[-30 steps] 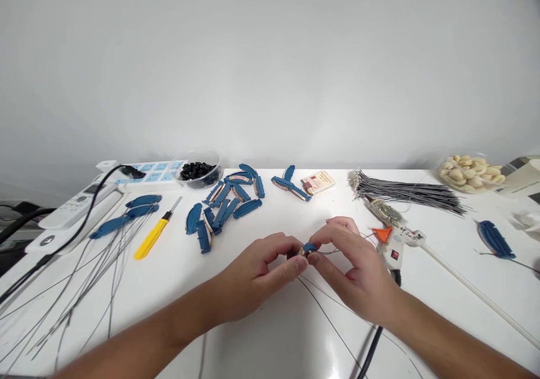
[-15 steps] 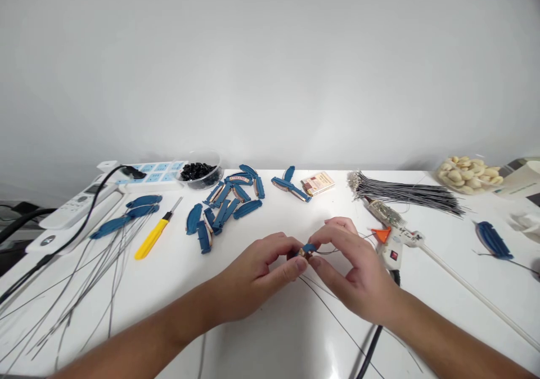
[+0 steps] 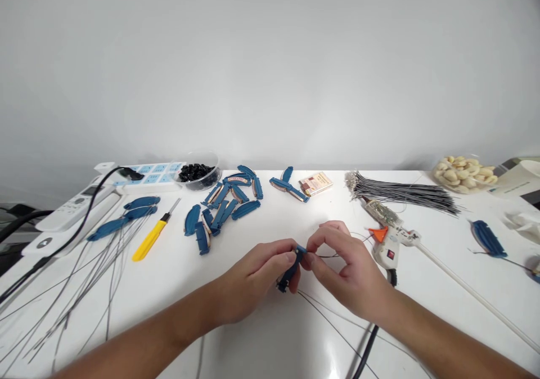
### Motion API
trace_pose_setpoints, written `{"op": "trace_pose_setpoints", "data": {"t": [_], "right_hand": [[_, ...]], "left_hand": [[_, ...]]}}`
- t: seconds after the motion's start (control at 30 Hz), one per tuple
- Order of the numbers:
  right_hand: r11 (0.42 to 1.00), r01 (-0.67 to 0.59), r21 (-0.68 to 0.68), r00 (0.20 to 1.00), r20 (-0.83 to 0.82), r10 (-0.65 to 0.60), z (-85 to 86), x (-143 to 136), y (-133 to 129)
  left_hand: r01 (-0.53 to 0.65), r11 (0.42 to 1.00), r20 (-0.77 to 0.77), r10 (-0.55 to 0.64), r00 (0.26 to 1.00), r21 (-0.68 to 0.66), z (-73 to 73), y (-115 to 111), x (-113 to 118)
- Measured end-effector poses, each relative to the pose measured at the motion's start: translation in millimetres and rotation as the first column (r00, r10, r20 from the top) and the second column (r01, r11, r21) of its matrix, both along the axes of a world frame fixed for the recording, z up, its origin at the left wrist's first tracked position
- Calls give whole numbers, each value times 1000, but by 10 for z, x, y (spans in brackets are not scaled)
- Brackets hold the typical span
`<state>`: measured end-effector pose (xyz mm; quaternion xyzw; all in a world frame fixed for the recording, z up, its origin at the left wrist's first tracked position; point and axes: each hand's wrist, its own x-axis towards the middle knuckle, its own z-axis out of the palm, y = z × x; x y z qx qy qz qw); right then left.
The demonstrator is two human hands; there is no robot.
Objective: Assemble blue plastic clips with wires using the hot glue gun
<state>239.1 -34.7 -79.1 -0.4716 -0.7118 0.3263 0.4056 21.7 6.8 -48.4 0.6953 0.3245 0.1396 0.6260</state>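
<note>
My left hand (image 3: 265,269) is closed around a blue curved plastic piece (image 3: 289,273), its long body slanting down between thumb and fingers. Thumb and index finger of my right hand (image 3: 348,266) pinch together at the piece's upper end. A thin dark wire (image 3: 329,256) comes out at those right fingertips and loops off to the right; exactly how it joins the piece is hidden. More thin wires (image 3: 327,318) trail from below the hands toward the front right.
Several blue pieces (image 3: 219,213) lie beyond my left hand, beside a tub of black parts (image 3: 196,172). Left are a yellow-handled screwdriver (image 3: 149,239) and wired pieces (image 3: 107,228). Right are a glue gun (image 3: 385,249), a wire bundle (image 3: 405,192) and a bowl of pale shell-shaped things (image 3: 464,174).
The blue piece has turned, so its long blue side now shows below my left thumb. My right fingertips have shifted slightly and still pinch at its end.
</note>
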Motion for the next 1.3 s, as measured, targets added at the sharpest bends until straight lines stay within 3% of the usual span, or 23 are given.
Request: {"op": "trace_pose_setpoints", "data": {"t": [0.13, 0.33, 0.47, 0.63, 0.97, 1.3], "right_hand": [[1000, -8, 19, 1000, 5, 8, -7, -47, -28], [991, 2, 135, 1000, -2, -2, -10, -125, -59], [992, 28, 120, 999, -22, -25, 13, -160, -77], [996, 53, 74, 998, -50, -50, 30, -193, -93], [995, 28, 92, 999, -25, -26, 2, -176, -87], [998, 3, 56, 1000, -9, -3, 17, -162, -75]], "left_hand": [[0, 1000, 37, 0, 999, -1, 24, -17, 4], [-68, 997, 74, 69, 995, -25, -85, -83, 16], [-63, 996, 76, 68, 995, -68, -134, -105, 16], [-12, 996, 80, 19, 997, -90, -95, -89, -9], [33, 991, -69, -24, 997, 129, -26, -54, -26], [49, 980, -73, -36, 997, 193, -46, -62, -31]]}}
